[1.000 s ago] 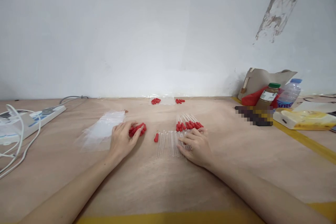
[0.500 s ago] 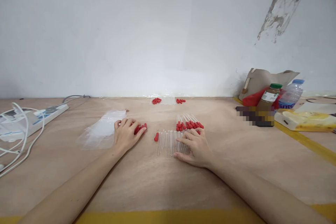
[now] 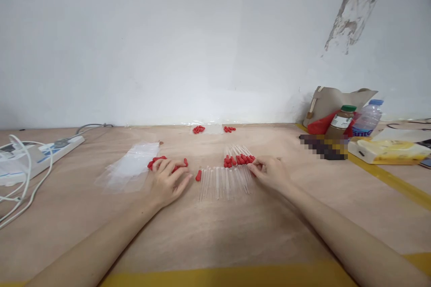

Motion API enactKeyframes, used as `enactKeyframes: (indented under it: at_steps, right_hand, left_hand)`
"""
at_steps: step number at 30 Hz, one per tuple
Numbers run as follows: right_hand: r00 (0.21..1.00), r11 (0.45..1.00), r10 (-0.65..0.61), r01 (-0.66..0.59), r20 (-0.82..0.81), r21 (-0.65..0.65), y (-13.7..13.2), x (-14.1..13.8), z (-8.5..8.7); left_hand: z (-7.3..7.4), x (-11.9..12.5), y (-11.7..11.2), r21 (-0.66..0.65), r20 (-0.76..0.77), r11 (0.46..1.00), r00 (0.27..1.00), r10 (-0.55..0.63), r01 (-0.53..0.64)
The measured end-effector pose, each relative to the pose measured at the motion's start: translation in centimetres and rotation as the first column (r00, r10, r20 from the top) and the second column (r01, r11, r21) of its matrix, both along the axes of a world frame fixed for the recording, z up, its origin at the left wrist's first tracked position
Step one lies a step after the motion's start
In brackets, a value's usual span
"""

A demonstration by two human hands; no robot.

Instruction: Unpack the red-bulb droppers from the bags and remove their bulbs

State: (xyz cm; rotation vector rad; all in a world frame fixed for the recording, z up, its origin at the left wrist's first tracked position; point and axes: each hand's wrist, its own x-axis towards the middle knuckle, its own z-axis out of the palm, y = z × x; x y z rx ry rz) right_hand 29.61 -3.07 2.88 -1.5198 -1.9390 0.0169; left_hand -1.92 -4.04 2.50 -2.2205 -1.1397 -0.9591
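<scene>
My left hand (image 3: 169, 182) rests with fingers spread at the near side of a pile of red rubber dropper bulbs (image 3: 156, 161), its fingertips over some of them. One single red bulb (image 3: 198, 175) lies to the right of that hand. A row of clear glass dropper tubes (image 3: 217, 182) is laid side by side on the table in the middle. My right hand (image 3: 270, 171) is at the row's right end, thumb and forefinger pinched on the upper end of a tube. Just beyond the row lie several droppers fitted with red bulbs (image 3: 244, 159).
Clear plastic bags (image 3: 134, 166) are stacked left of the bulb pile. More red bulbs (image 3: 198, 129) lie by the wall. At the left stands a power strip (image 3: 63, 150) with white cables. On the right are a bottle with a green cap (image 3: 340, 122), a water bottle (image 3: 368, 119) and a tissue pack (image 3: 387, 151).
My right hand has moved right, off the middle of the tube row to its right end, and pinched. My left hand has drawn back slightly and spread, uncovering more red bulbs.
</scene>
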Motion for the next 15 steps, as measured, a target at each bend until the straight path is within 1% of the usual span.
enactKeyframes:
  at_steps: [1,3,4,6,9,11,13,15]
  right_hand:
    - [0.999,0.997,0.024,-0.026,-0.022,-0.075,0.2,0.6,0.2]
    - [0.99,0.974,0.132,-0.139,-0.054,-0.179,0.4,1.3,0.6]
    - [0.979,0.961,0.197,-0.202,-0.048,-0.19,0.2,1.4,0.8]
    - [0.951,0.942,0.307,-0.3,0.03,-0.149,-0.2,1.2,1.0]
    - [0.897,0.914,0.406,-0.399,0.176,-0.075,-1.0,0.3,0.9]
    - [0.878,0.9,0.435,-0.43,0.2,-0.068,-1.0,-0.1,0.6]
    - [0.901,0.916,0.401,-0.397,0.167,-0.054,-0.7,-0.1,0.2]
    - [0.944,0.951,0.309,-0.309,0.113,-0.02,0.0,0.2,-0.1]
  left_hand:
    - [-0.1,0.4,-0.4,-0.01,-0.01,0.998,0.998,-0.054,0.054]
    - [-0.2,1.1,-1.0,-0.054,-0.036,0.987,0.987,-0.155,0.153]
    - [-0.3,1.4,-1.3,-0.077,-0.044,0.979,0.98,-0.193,0.189]
    - [-0.6,1.8,-1.7,-0.106,-0.041,0.968,0.972,-0.231,0.226]
    - [-0.7,2.1,-1.6,-0.113,0.014,0.974,0.981,-0.194,0.194]
    - [-0.4,2.8,-0.9,-0.146,0.049,0.981,0.991,-0.124,0.13]
    - [0.2,4.3,0.4,-0.232,0.063,0.971,0.997,-0.04,0.054]
    - [1.0,6.5,2.2,-0.34,0.061,0.94,0.998,0.008,0.013]
